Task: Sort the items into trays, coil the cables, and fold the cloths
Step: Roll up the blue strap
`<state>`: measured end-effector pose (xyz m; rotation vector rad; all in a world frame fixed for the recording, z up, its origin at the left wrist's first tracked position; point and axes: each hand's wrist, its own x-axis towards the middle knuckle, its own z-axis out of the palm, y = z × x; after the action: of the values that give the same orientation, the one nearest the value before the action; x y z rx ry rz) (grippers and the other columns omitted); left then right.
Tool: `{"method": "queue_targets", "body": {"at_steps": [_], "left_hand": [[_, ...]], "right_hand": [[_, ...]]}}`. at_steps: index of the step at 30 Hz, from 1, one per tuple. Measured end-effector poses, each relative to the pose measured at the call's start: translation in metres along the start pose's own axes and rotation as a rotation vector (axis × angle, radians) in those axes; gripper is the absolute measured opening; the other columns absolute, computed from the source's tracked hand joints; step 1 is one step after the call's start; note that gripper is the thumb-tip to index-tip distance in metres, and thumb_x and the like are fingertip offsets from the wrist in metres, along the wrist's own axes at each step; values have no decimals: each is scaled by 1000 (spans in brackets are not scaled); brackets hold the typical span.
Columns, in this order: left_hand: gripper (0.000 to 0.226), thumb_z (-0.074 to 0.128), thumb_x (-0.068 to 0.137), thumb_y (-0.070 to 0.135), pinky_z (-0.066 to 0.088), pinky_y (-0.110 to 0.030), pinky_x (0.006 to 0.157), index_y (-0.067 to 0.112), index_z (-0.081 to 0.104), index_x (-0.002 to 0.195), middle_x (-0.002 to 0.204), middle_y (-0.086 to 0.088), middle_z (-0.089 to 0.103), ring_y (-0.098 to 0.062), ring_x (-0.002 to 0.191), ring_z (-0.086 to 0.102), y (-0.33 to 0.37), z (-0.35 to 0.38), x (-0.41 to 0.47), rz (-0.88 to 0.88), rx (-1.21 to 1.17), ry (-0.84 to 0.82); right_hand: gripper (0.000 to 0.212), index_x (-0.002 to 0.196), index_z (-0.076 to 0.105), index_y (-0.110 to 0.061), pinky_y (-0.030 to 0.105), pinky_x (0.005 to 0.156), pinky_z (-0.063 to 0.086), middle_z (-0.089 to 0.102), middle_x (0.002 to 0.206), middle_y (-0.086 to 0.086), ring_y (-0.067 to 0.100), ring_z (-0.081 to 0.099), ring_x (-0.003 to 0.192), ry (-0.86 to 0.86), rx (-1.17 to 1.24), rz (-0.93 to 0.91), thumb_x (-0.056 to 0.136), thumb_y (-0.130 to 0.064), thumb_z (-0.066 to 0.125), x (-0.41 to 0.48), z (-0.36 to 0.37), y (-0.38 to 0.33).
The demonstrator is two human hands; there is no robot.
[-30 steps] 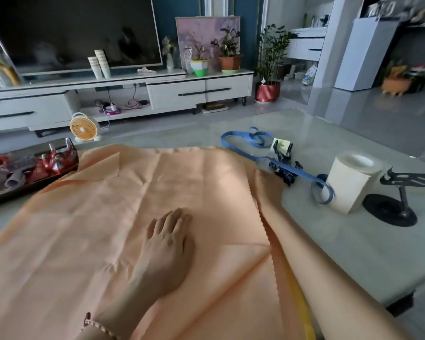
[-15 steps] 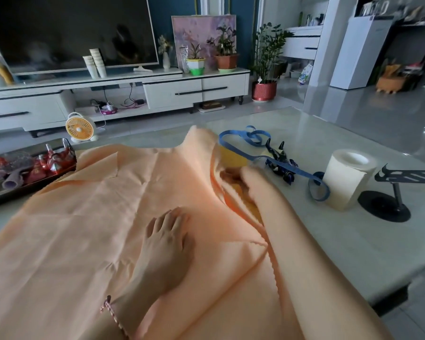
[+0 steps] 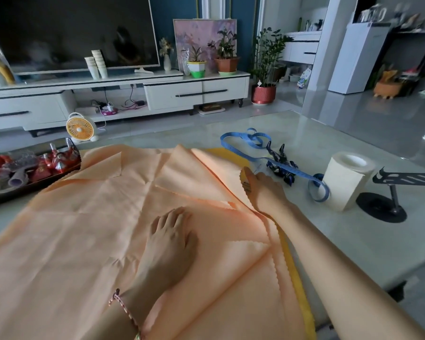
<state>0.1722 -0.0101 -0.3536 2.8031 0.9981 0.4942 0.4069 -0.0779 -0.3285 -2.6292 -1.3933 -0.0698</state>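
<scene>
A large peach cloth [image 3: 84,241] covers most of the table, and its far right corner is folded back over it as a flap. My left hand [image 3: 169,241] lies flat on the cloth's middle, fingers apart, pressing it down. My right hand [image 3: 263,190] is at the cloth's right edge and pinches the scalloped edge of the flap. A yellow cloth [image 3: 297,278] shows as a strip from under the peach one along the right side. A blue strap [image 3: 241,143] lies looped on the table beyond my right hand.
A dark tray [image 3: 22,192] with red items and a brush stands at the left edge. Dark blue clips [image 3: 280,163], a white paper roll [image 3: 344,180] and a black stand [image 3: 390,192] sit to the right. The table's right edge [image 3: 390,278] is close.
My right hand lifted the cloth's far right corner, carried it inward and laid it down as a flap, uncovering the yellow cloth. My left hand stayed flat on the cloth.
</scene>
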Motion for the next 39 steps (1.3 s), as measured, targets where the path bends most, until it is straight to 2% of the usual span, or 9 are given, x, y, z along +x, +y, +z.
{"method": "queue_targets", "body": {"at_steps": [2,6,11,14,22,29,33,36,39], "left_hand": [[67,15,79,45,4,-22,109,21,37,138,147,5,35,-13,136,26,1,-2,-1,-8,-31,13],[62,25,77,40,13,-27,107,17,43,132,138,0,45,-18,129,36,7,-7,0,-53,-87,33],[52,33,87,42,17,-28,106,17,42,133,133,-1,49,-20,123,43,12,-21,-9,34,-104,-2],[43,36,94,37,18,-28,107,16,45,131,133,0,49,-20,122,45,19,-31,-26,129,-111,-17],[27,45,80,16,42,-41,80,2,67,90,92,-12,66,-33,82,65,65,-40,-72,262,-341,89],[23,55,83,5,39,-38,91,8,65,103,112,-9,60,-31,104,56,94,-47,-96,349,-333,62],[23,53,89,11,36,-32,96,11,60,110,122,-4,53,-25,113,50,101,-52,-107,360,-410,54],[20,53,90,11,34,-19,87,11,61,109,117,-1,52,-17,103,50,100,-57,-117,302,-520,82],[16,53,92,21,36,-14,80,20,58,107,107,8,50,-8,97,53,100,-64,-123,126,-740,26]], "right_hand": [[60,149,15,-20,41,91,43,39,138,17,35,44,120,-61,-67,-31,96,-29,41,-12,-8,3],[49,136,43,-19,35,87,43,38,131,16,34,46,115,-249,60,-15,87,-13,41,-39,-28,6],[51,133,34,-18,26,54,35,45,113,14,22,51,76,-165,-33,-96,86,-8,47,-93,-31,1],[39,120,46,-12,29,72,43,47,113,11,24,51,95,-112,19,-85,83,0,50,-124,-32,7],[39,120,52,-21,33,93,36,44,125,1,21,41,119,-37,124,163,90,-46,50,-189,-32,27],[33,112,60,-15,34,98,29,45,132,16,30,32,128,282,351,527,86,-35,63,-229,-13,23],[33,109,54,-1,29,77,42,47,119,18,24,50,91,418,967,799,82,-13,70,-240,-14,23],[24,107,56,10,25,48,39,58,80,16,19,47,55,468,1264,908,84,4,57,-249,-27,25],[17,95,61,-4,18,44,45,63,91,18,20,54,62,810,1346,875,85,7,53,-264,-47,10]]}}
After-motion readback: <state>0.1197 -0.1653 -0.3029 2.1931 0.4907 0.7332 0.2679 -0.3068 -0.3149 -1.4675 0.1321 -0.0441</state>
